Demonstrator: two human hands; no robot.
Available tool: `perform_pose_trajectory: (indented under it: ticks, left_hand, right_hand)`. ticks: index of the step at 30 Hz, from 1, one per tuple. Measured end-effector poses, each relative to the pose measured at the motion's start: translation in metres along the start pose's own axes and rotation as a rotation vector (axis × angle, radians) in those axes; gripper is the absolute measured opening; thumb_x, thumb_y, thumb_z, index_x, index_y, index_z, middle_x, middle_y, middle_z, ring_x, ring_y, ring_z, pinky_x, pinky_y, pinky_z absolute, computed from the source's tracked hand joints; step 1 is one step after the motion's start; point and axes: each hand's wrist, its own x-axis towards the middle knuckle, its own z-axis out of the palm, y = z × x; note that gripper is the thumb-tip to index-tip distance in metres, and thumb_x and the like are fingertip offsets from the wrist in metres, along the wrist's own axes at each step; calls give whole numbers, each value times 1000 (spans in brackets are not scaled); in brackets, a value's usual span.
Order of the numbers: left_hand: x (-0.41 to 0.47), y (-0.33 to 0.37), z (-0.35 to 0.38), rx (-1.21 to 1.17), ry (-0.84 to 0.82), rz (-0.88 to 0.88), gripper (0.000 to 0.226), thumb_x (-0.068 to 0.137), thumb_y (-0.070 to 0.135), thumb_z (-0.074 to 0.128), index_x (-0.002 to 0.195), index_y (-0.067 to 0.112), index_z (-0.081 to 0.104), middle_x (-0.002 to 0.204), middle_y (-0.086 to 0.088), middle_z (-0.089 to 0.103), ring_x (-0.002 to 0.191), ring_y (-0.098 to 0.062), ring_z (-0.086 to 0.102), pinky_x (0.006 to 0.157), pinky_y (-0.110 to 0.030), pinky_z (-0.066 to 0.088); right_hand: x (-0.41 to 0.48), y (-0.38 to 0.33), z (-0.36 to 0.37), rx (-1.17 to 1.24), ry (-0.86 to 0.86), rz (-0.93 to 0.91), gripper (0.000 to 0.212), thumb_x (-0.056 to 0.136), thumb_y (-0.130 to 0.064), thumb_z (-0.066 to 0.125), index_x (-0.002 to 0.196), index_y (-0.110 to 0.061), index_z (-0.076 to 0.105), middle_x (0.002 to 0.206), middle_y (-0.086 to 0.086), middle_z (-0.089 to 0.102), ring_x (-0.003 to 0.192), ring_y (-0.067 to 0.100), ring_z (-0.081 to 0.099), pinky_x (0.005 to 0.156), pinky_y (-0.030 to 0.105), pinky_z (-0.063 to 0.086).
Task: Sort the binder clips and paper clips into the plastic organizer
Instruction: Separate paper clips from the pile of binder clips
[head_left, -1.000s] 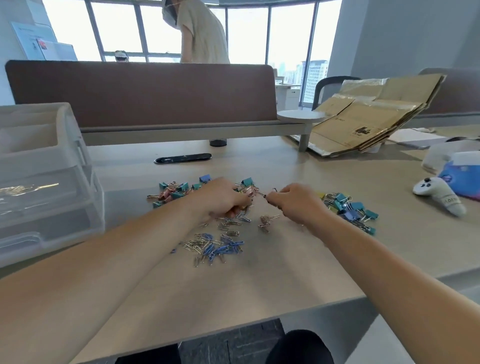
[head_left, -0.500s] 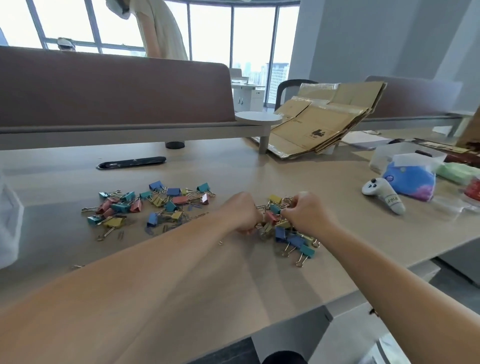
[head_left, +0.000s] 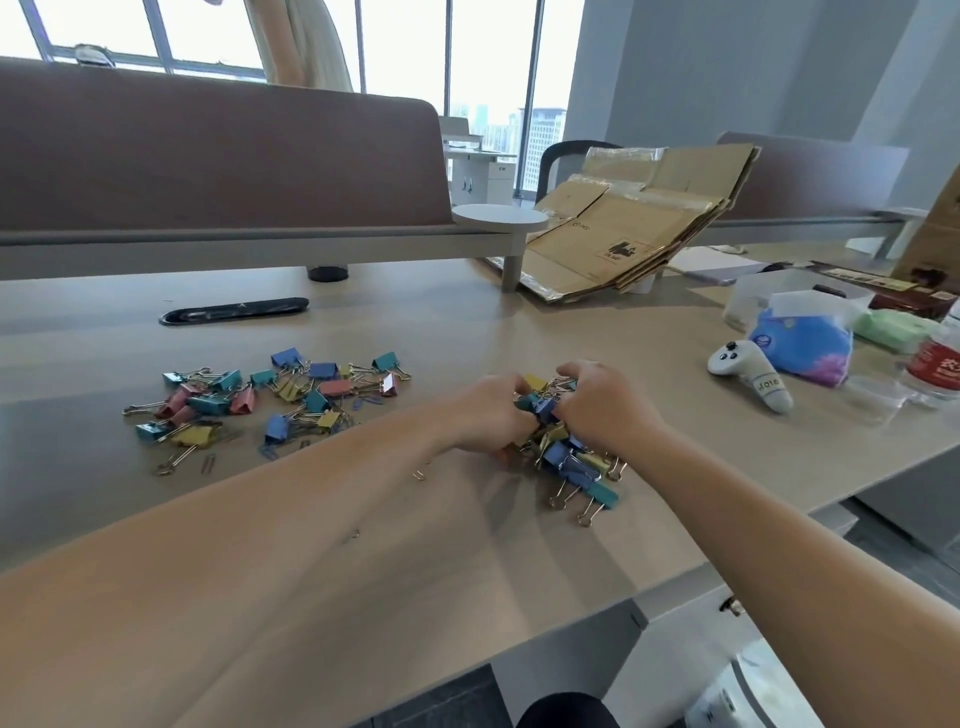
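While both hands work the binder-clip heap (head_left: 571, 462) left of the white controller (head_left: 748, 371), the step looks like gathering a bunch: left hand (head_left: 493, 415) and right hand (head_left: 597, 402) each curl fingers round clips at its top. A second spread of binder clips (head_left: 270, 395), with a few paper clips (head_left: 208, 462), lies farther left of the controller. The organizer is out of view; the next move probably calls for lifting a firm handful toward it. Behind the controller, a clear tub (head_left: 753, 296) holds contents too vague to name.
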Motion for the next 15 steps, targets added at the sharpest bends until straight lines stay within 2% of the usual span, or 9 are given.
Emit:
perform_pose_trajectory:
  ticks: [2, 3, 7, 9, 11, 15]
  left_hand:
    - [-4, 3, -3, 45, -35, 11, 43, 94, 16, 54, 136, 10, 44, 120, -13, 61, 57, -14, 65, 50, -19, 54]
    - [-6, 4, -5, 99, -38, 23, 44, 95, 19, 55, 137, 12, 44, 122, -12, 60, 56, -11, 62, 46, -15, 50]
    - [-15, 5, -14, 328, -57, 85, 45, 94, 16, 51, 139, 15, 47, 128, -8, 58, 82, -17, 56, 62, -25, 42]
    - [-19, 6, -16, 371, -59, 101, 43, 96, 13, 47, 138, 16, 49, 132, -6, 55, 98, -19, 54, 72, -22, 36]
    - [-25, 7, -19, 391, -45, 120, 40, 98, 13, 46, 137, 17, 51, 133, -6, 55, 112, -21, 54, 74, -20, 33]
    - [-34, 3, -28, 427, -53, 139, 42, 96, 11, 45, 136, 22, 51, 135, -5, 53, 114, -22, 55, 83, -26, 42]
  right_hand:
    - [-3, 1, -1, 2, 1, -4, 54, 89, -6, 51, 141, -18, 49, 145, 6, 49, 129, 25, 48, 103, 34, 43]
    - [-5, 1, -1, 4, 5, -3, 55, 88, -5, 50, 141, -19, 49, 145, 6, 50, 128, 25, 49, 102, 36, 45]
    - [-13, 0, -2, -64, 31, -39, 57, 90, -3, 48, 145, -21, 45, 146, 4, 49, 129, 25, 49, 100, 35, 46]
    - [-15, -2, -2, -103, 38, -57, 57, 92, -4, 48, 146, -22, 44, 148, 3, 46, 130, 24, 47, 100, 34, 44]
    - [-17, -5, -3, -131, 49, -62, 56, 92, -5, 48, 145, -23, 44, 147, 3, 46, 128, 25, 49, 96, 34, 45]
    - [-22, -15, -4, -141, 90, -81, 48, 92, -8, 48, 138, -19, 51, 136, 8, 50, 114, 28, 56, 88, 37, 52]
